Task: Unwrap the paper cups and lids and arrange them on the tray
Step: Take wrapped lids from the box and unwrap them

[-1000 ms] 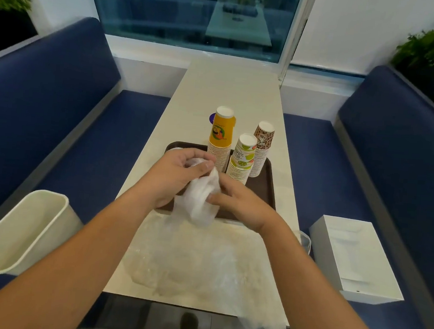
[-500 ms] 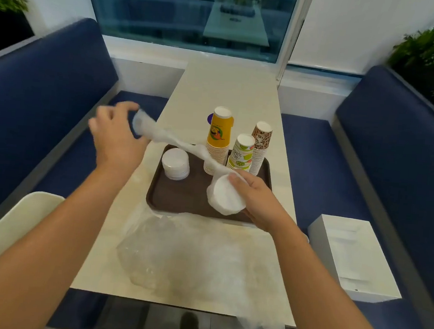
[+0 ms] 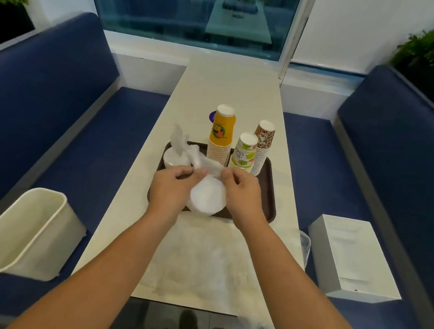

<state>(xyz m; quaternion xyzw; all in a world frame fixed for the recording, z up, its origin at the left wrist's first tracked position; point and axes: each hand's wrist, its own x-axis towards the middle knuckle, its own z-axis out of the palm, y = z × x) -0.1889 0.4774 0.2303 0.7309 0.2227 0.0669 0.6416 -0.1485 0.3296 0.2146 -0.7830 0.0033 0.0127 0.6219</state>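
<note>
- left forearm (image 3: 121,261) and right forearm (image 3: 285,275) are both bare, coming in from the bottom corners and angling toward each other
- left hand (image 3: 172,186): back of the hand faces the camera, fingers (image 3: 183,173) curled, thumb and forefinger pinching the plastic wrap (image 3: 211,167)
- right hand (image 3: 244,195): basically the mirror image, knuckles up, fingers (image 3: 232,175) curled in, pinching the same wrap from the other side
- wrists look roughly straight, hands level with each other, close together but not touching

I see printed paper cups (image 3: 220,135), crinkled clear plastic wrap (image 3: 202,262), and a smooth brown tray (image 3: 269,195).
</note>
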